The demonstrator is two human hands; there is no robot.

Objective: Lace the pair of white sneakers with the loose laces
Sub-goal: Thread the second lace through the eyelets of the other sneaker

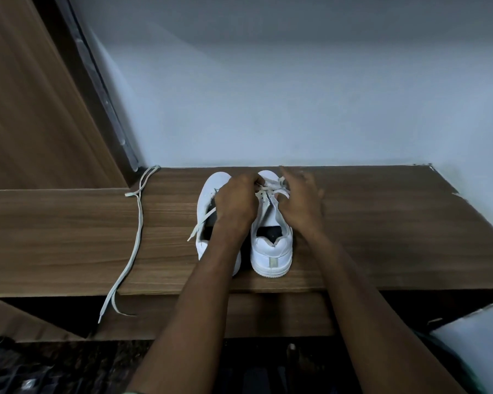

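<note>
Two white sneakers stand side by side on a wooden shelf (pixel 382 223), heels toward me. My left hand (pixel 236 200) reaches across the left sneaker (pixel 211 189) and pinches the lace (pixel 273 184) at the front eyelets of the right sneaker (pixel 271 245). A free end of that lace trails over the left sneaker's side. My right hand (pixel 299 200) lies over the right sneaker's far side with fingers spread; its thumb is near the lace, and I cannot tell whether it grips it. A second loose lace (pixel 137 223) lies on the shelf to the left.
The shelf backs onto a pale wall (pixel 296 95). A wooden panel (pixel 26 95) rises at the left. The loose lace hangs over the shelf's front edge. A white object (pixel 478 345) sits at lower right, and a dark floor lies below.
</note>
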